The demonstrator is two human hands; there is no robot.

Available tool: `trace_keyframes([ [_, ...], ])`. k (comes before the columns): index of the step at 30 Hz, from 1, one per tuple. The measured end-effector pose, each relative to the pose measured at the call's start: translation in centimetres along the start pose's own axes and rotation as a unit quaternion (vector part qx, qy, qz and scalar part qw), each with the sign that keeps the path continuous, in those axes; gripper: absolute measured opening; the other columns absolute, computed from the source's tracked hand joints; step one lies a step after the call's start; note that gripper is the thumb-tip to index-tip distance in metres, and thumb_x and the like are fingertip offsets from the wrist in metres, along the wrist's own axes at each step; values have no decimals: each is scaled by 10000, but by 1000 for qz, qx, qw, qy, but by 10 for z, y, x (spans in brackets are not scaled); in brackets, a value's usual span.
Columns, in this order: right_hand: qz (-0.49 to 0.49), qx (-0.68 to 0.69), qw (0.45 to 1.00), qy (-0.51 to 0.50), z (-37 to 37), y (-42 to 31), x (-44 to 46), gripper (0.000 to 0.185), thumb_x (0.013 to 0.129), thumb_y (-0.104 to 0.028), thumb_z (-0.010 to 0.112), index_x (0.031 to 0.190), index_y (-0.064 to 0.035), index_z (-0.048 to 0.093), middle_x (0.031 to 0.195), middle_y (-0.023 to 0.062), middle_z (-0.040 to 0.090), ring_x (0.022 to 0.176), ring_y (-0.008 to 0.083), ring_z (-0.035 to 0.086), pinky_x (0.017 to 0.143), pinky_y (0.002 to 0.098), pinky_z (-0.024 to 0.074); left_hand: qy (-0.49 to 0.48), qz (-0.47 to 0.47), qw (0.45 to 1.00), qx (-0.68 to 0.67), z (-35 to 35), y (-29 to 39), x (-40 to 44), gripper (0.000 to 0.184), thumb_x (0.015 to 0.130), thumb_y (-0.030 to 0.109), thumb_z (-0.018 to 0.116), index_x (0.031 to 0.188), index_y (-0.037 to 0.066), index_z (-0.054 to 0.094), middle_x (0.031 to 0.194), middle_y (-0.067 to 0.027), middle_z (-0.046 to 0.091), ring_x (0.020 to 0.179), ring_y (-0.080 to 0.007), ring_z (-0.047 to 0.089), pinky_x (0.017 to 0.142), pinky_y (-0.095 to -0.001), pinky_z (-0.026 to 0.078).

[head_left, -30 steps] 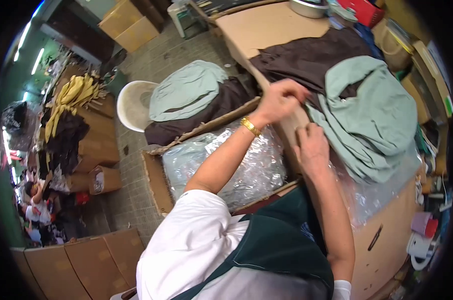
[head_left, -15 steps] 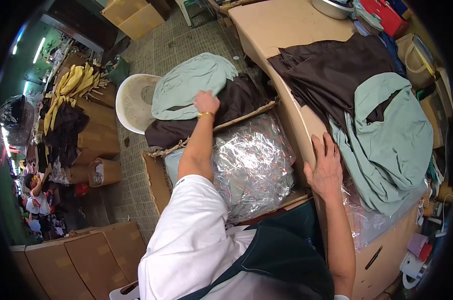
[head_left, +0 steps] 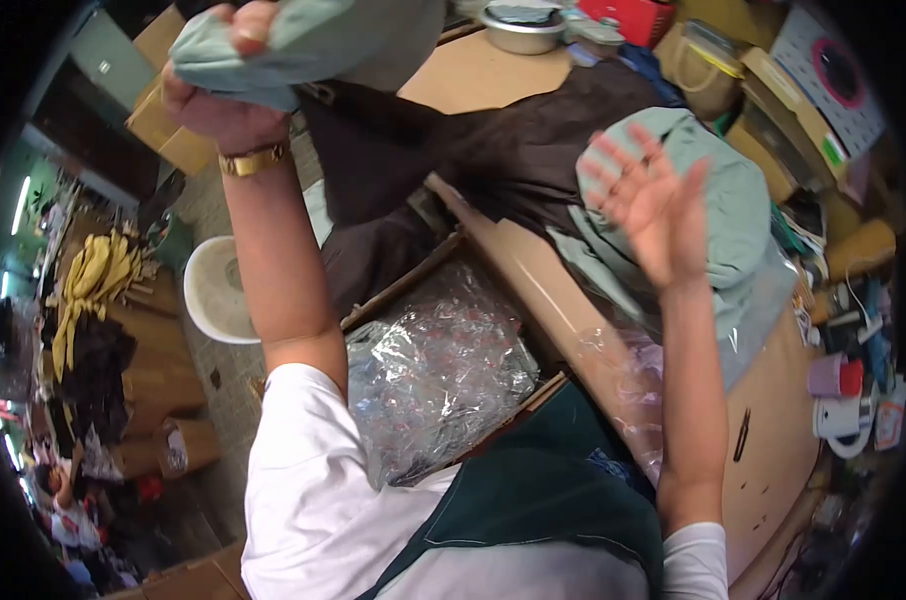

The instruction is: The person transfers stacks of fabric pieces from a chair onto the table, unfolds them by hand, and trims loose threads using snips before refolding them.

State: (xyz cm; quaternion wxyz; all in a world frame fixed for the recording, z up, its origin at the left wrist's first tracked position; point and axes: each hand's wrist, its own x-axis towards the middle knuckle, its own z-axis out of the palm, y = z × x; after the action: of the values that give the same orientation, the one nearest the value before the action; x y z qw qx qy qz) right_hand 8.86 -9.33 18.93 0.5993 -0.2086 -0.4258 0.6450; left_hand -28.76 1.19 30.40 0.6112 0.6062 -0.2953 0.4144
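My left hand [head_left: 228, 95], a gold-coloured watch at its wrist, is raised at the upper left with fingers closed around a light green and dark brown garment [head_left: 323, 45]. Its dark part hangs down toward the table. Another garment in the same colours, its green part [head_left: 738, 200] bunched up, lies on the table [head_left: 773, 430]. In front of that green cloth is my right hand [head_left: 653, 205], lifted, palm showing and fingers spread, holding nothing. More dark cloth [head_left: 378, 255] lies beyond the carton edge, partly hidden by my left arm.
An open carton filled with clear plastic bags [head_left: 438, 370] stands before me. A white bucket [head_left: 218, 290] is on the floor at left. A metal bowl [head_left: 523, 35] and a bag [head_left: 703, 65] sit along the table's far side; a dark pen-like tool [head_left: 742, 435] lies at right.
My left hand has lifted the green and brown garment from the pile by the bucket, up and to the left. My right hand has risen off the table edge, and the view has shifted.
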Motion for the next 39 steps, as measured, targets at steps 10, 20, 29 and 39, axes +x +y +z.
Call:
trace_keyframes([
  [10, 107, -51, 989, 87, -102, -77, 7, 1135, 748, -791, 543, 1508, -81, 87, 1455, 338, 294, 1241, 519, 453, 990, 612, 416, -70, -391, 795, 458, 23, -161, -38, 448, 794, 311, 555, 1129, 39, 676, 1140, -211, 659, 1158, -359, 585, 1119, -451, 274],
  [20, -57, -308, 950, -11, 7, -41, 112, 618, 870, -32, 550, 1452, -95, 350, 823, 33, 624, 589, 59, 543, 470, 233, 412, 102, -392, 584, 703, 119, -212, -109, 1023, 597, 639, 771, 1427, 179, 388, 1594, -167, 141, 1449, -470, 77, 1076, -724, 77],
  [29, 56, -769, 626, 114, -51, 36, 91, 551, 748, -233, 731, 1279, -174, 596, 1184, 216, 628, 1172, 347, 572, 984, 406, 462, 146, -434, 538, 708, 135, -283, -151, 1248, 503, 631, 812, 1526, 191, 246, 1601, -191, 59, 1455, -462, 9, 1043, -753, 8],
  [39, -302, -600, 719, 177, -21, -164, 79, 437, 826, -52, 539, 1256, -23, 605, 1195, 161, 648, 1073, 236, 627, 951, 309, 466, 330, -127, 404, 843, 92, -217, -90, 927, 624, 211, 750, 1470, 174, 370, 1580, -234, 135, 1448, -485, 63, 1089, -693, 27],
])
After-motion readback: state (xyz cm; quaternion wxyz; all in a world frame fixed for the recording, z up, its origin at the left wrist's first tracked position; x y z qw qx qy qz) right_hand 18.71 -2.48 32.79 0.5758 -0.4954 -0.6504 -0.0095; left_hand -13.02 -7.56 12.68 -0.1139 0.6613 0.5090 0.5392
